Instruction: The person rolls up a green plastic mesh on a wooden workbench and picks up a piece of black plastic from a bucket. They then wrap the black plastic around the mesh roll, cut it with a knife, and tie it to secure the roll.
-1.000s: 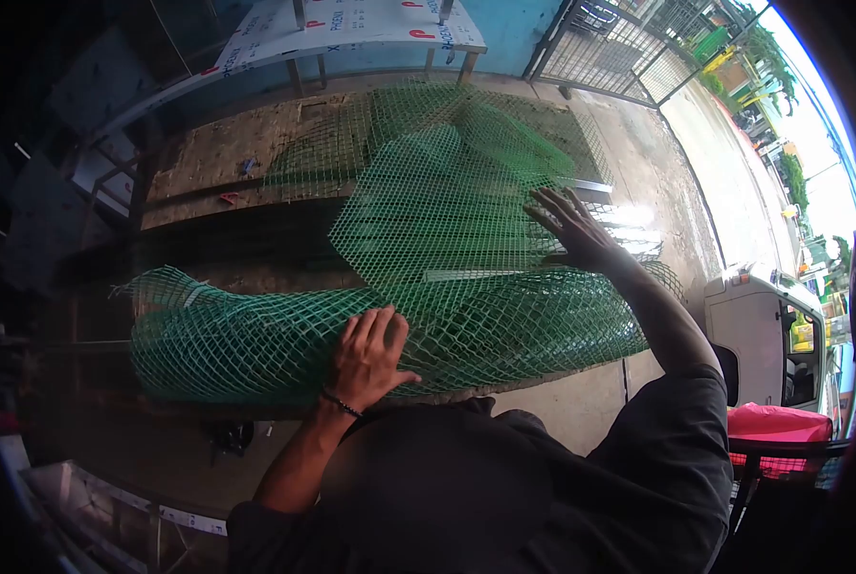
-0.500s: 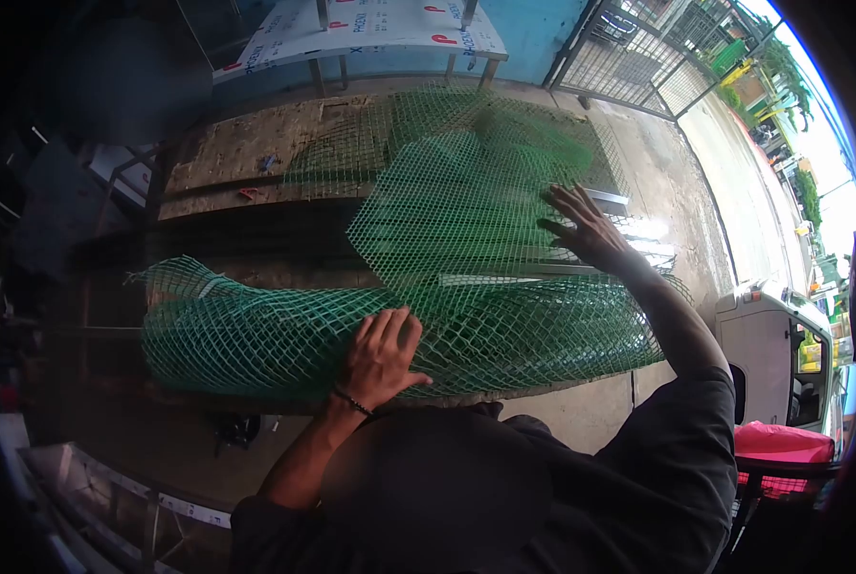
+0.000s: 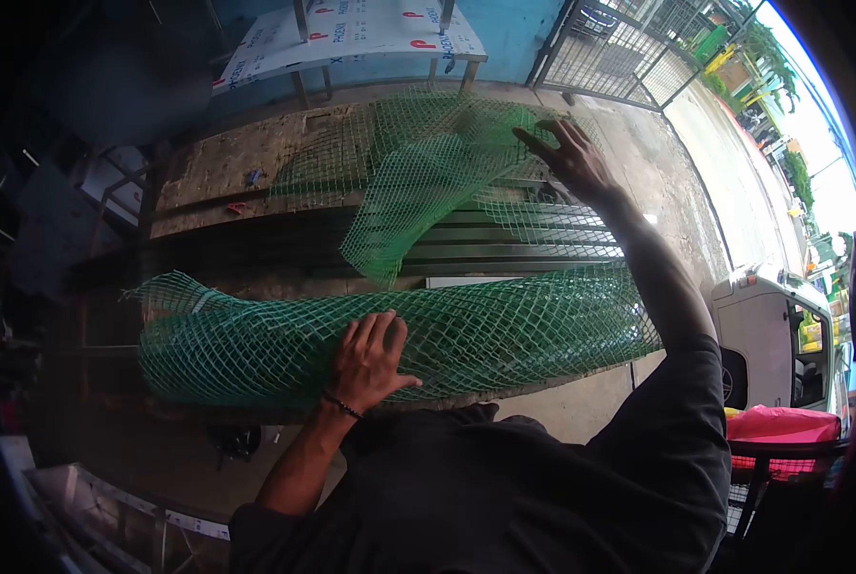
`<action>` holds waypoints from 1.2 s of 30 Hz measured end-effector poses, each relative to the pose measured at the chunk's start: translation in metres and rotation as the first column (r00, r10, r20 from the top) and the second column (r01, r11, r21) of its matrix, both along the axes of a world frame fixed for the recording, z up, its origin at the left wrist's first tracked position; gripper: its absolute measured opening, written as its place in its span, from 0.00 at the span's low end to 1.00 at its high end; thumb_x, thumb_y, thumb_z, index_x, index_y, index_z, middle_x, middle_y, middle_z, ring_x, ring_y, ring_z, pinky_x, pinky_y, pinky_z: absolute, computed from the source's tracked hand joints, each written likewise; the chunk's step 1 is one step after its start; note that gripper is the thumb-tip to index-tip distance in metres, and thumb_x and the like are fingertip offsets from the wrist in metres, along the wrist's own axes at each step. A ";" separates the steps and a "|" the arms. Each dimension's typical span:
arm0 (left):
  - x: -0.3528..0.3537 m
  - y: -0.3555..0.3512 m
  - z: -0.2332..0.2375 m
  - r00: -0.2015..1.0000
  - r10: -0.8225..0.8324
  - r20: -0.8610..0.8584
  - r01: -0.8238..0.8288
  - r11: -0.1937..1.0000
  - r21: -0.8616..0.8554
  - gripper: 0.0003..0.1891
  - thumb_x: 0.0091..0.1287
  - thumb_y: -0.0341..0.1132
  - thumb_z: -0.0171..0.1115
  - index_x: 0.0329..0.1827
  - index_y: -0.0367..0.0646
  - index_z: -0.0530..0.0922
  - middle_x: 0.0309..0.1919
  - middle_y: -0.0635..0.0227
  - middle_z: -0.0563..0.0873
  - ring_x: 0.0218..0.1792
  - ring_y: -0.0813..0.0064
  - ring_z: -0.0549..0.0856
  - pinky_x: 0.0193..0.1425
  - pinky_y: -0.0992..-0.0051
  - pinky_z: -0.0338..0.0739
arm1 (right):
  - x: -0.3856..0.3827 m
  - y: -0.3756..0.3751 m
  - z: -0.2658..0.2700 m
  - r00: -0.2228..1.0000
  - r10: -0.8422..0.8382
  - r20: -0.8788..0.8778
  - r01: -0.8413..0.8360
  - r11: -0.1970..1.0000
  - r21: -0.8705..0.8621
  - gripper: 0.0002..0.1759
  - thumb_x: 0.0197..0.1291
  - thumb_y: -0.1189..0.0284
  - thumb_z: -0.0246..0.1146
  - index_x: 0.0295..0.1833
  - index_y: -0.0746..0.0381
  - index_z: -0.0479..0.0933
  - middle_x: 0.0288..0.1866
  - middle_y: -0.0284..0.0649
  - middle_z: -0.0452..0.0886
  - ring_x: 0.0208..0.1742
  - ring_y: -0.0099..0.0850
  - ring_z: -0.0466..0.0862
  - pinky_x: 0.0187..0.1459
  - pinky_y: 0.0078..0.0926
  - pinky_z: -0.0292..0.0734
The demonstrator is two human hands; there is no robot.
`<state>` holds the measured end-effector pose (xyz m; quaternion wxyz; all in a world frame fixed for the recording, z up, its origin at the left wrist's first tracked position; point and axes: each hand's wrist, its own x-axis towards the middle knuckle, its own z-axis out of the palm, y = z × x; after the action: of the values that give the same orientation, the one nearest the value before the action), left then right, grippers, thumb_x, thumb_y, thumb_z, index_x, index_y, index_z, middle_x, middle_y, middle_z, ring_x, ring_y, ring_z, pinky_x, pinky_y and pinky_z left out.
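Note:
A roll of green plastic mesh (image 3: 504, 330) lies across the near side of the worktable. My left hand (image 3: 368, 362) rests on top of it, palm down, with the fingers stretched out. Beyond the roll, a loose piece of green mesh (image 3: 413, 187) is folded and raised, its lower tip hanging close to the roll. My right hand (image 3: 581, 170) is reached out at the far right edge of this loose mesh, thumb and fingers apart. Whether its fingertips touch the mesh is hard to tell.
Long dark metal bars (image 3: 504, 244) lie across the wooden tabletop (image 3: 217, 177). A small red tool (image 3: 237, 208) and a small blue object (image 3: 254, 177) sit on the left. Behind stands a table with a printed white sheet (image 3: 351, 38). A white vehicle (image 3: 763, 335) is at right.
My right hand has moved away from me and slightly left. The loose mesh has folded back leftward, uncovering more metal bars. My left hand stays on the roll.

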<state>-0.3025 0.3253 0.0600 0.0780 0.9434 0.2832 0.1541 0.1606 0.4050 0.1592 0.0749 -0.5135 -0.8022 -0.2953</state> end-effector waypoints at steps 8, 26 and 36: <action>-0.001 0.000 0.000 1.000 -0.006 -0.010 0.006 1.000 0.004 0.55 0.35 0.66 0.84 0.64 0.39 0.76 0.63 0.60 0.80 0.65 0.59 0.79 0.67 0.55 0.75 | 0.001 0.049 0.126 0.991 0.131 0.017 -0.124 0.886 0.446 0.22 0.59 0.82 0.66 0.59 0.55 0.79 0.42 0.36 0.85 0.36 0.34 0.89 0.30 0.31 0.86; 0.000 0.002 0.005 1.000 -0.006 -0.015 0.006 1.000 -0.011 0.53 0.35 0.67 0.85 0.61 0.39 0.78 0.61 0.62 0.79 0.63 0.60 0.79 0.67 0.56 0.75 | 0.008 0.124 0.225 0.849 -0.065 -0.525 0.157 0.979 0.134 0.10 0.76 0.68 0.57 0.55 0.55 0.83 0.43 0.37 0.86 0.34 0.34 0.86 0.38 0.35 0.81; 0.000 0.002 0.006 1.000 -0.013 -0.020 0.013 1.000 -0.018 0.54 0.38 0.67 0.84 0.64 0.38 0.76 0.63 0.58 0.79 0.65 0.57 0.78 0.71 0.55 0.73 | 0.000 0.103 0.168 0.940 -0.072 -0.332 0.079 0.997 0.006 0.11 0.80 0.64 0.56 0.56 0.58 0.77 0.53 0.46 0.85 0.51 0.43 0.87 0.52 0.39 0.80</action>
<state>-0.3030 0.3278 0.0657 0.0847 0.9460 0.2792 0.1413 0.1604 0.5077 0.3276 0.2024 -0.5855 -0.7550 -0.2148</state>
